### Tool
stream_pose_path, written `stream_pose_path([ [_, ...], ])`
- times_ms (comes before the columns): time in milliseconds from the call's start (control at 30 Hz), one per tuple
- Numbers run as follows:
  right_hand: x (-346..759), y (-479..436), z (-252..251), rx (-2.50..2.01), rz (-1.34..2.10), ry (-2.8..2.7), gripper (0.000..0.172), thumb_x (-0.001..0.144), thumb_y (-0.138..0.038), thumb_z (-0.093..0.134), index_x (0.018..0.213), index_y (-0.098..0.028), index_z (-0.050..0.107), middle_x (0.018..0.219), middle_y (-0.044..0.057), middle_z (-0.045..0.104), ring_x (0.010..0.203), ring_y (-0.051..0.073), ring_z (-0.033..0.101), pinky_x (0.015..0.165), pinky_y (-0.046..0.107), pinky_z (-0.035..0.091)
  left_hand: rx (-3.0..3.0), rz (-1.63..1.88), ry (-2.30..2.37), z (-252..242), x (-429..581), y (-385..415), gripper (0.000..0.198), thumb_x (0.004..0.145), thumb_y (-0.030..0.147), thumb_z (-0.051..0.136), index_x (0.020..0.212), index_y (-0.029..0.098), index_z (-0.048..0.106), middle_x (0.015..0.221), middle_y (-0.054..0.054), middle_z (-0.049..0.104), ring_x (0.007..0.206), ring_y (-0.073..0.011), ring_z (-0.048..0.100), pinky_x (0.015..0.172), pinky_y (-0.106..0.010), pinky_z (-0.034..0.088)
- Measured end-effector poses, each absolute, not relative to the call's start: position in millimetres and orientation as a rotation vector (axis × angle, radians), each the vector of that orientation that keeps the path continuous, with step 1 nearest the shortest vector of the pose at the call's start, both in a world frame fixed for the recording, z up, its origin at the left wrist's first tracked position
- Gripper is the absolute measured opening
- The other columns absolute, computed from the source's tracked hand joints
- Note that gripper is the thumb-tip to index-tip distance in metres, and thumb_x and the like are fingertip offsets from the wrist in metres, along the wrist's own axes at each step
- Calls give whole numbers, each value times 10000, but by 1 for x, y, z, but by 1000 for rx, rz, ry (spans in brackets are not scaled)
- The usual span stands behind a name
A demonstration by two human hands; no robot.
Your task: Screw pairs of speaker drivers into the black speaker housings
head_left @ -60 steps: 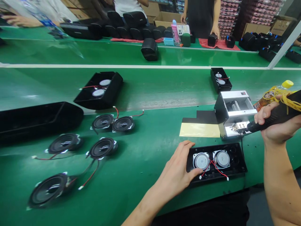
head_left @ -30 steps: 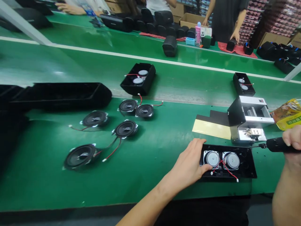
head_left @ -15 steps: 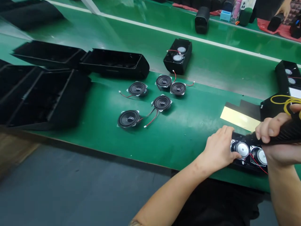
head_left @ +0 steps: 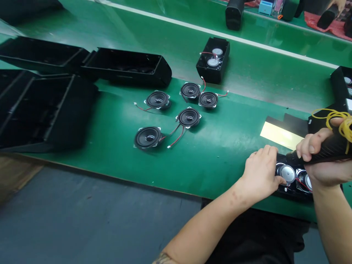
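The right hand (head_left: 326, 175), wrapped round a driver (head_left: 330, 150), partly hides the panel (head_left: 295, 193), long axis left-right; the left hand (head_left: 261, 170) clasps one end.

Left hand (head_left: 261, 170) and right hand (head_left: 328, 174) both bare, short nails visible on the right. My forearms are bare as far as they show. Left forearm (head_left: 209, 223): few small spots by the wrist, patterned tattoo (head_left: 164, 259) at near edge, cut off. Black clothing (head_left: 253, 238) between arms, wrinkled right edge.
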State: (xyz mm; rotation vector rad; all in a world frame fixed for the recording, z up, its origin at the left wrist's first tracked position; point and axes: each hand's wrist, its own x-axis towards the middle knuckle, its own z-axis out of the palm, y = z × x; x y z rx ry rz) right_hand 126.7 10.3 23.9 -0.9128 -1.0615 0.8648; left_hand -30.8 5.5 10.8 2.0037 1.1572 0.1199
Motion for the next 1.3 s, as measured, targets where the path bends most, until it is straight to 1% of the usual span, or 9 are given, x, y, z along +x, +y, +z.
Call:
stream_pose_path([
  [100, 132, 9, 22, -907, 883, -1053, 817, 778, -974, 568, 1105, -230, 654, 602, -47, 509, 404, 124, 406, 387, 267, 336, 2012, 125, 1160, 10, -30, 5, 650, 815, 431, 946, 1220, 190, 498, 1326, -109, 659, 1255, -325, 653, 1036, -474, 561],
  [267, 132, 10, 27, -897, 890, -1046, 780, 775, -953, 603, 1105, -247, 647, 584, -57, 512, 390, 123, 398, 375, 262, 324, 2039, 120, 1161, 9, -30, 6, 634, 823, 445, 939, 1204, 205, 492, 1323, -97, 656, 1253, -324, 657, 1047, -461, 547],
  [400, 125, 14, 33, -903, 841, -1077, 747, 741, -957, 649, 929, -234, 654, 535, -62, 488, 357, 103, 357, 352, 247, 318, 2060, 129, 1153, 9, -30, 6, 633, 828, 455, 930, 1206, 197, 492, 1316, -97, 654, 1240, -319, 661, 1041, -455, 543],
  [533, 124, 17, 31, -936, 834, -1117, 780, 767, -989, 564, 798, -212, 627, 513, -52, 455, 349, 87, 334, 343, 232, 296, 2060, 155, 1148, 8, -30, 5, 643, 830, 444, 929, 1227, 178, 498, 1319, -104, 656, 1235, -315, 658, 1062, -460, 534],
  [633, 126, 15, 28, -915, 801, -1154, 774, 776, -988, 564, 806, -217, 621, 529, -55, 456, 353, 86, 339, 349, 225, 309, 2056, 150, 1142, 7, -30, 5, 640, 831, 441, 929, 1225, 177, 500, 1316, -102, 657, 1237, -313, 655, 1080, -464, 525],
  [767, 127, 11, 24, -866, 767, -1228, 733, 811, -961, 559, 873, -234, 629, 576, -57, 488, 371, 96, 386, 385, 253, 400, 2050, 132, 1138, 8, -29, 6, 626, 827, 425, 936, 1201, 189, 493, 1318, -96, 656, 1250, -305, 650, 1099, -459, 513],
  [967, 119, 9, 27, -902, 830, -1179, 695, 844, -921, 555, 896, -230, 615, 555, -58, 496, 366, 91, 351, 361, 241, 310, 2037, 141, 1138, 10, -29, 7, 605, 814, 407, 946, 1153, 207, 487, 1300, -93, 660, 1253, -300, 653, 1104, -454, 504],
  [1133, 116, 7, 29, -922, 852, -1148, 656, 813, -876, 660, 1030, -258, 635, 561, -61, 507, 384, 114, 366, 390, 262, 328, 2024, 172, 1136, 10, -29, 7, 612, 804, 393, 953, 1158, 205, 492, 1285, -93, 662, 1242, -303, 654, 1104, -465, 495],
  [1300, 119, 6, 24, -919, 811, -1218, 681, 855, -908, 567, 973, -242, 644, 581, -43, 491, 403, 113, 388, 417, 267, 369, 2032, 179, 1138, 8, -29, 6, 593, 805, 393, 950, 1135, 211, 492, 1277, -91, 661, 1224, -305, 655, 1094, -468, 483],
])
